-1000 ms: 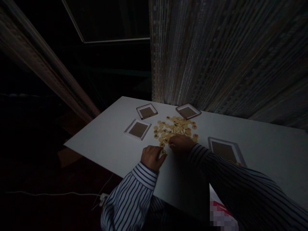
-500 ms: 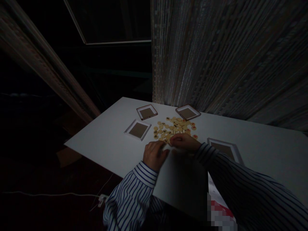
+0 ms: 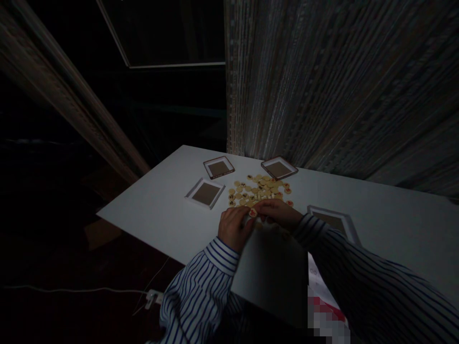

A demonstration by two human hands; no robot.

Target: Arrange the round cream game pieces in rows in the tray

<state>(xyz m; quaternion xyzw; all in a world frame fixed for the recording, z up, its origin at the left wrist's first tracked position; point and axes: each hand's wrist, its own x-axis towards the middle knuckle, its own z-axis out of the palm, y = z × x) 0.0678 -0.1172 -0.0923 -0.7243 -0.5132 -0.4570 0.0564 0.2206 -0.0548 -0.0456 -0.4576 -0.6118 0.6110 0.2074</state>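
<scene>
A round Chinese chess piece [image 3: 253, 213] with a red character faces me between my two hands, raised in front of the pile. My left hand [image 3: 233, 229] pinches its left side, thumb below and fingers above. From the right, my right hand [image 3: 278, 212] meets it with curled fingertips at its edge. Just beyond both hands lies a loose heap of Chinese chess pieces [image 3: 264, 188], some marked black, some red, others blank side up. My hands hide the heap's near edge.
On the white table [image 3: 150, 205] stand several shallow trays: a white one [image 3: 205, 193] at left, brown-rimmed ones at the back left [image 3: 219, 167] and back right [image 3: 279, 167], another white one [image 3: 335, 220] partly behind my right sleeve. A string curtain [image 3: 287, 86] hangs behind. A power strip [image 3: 154, 296] lies lower left.
The piece has turned so its red character faces me. My left hand has shifted slightly right and closed in on it. The heap and trays look the same.
</scene>
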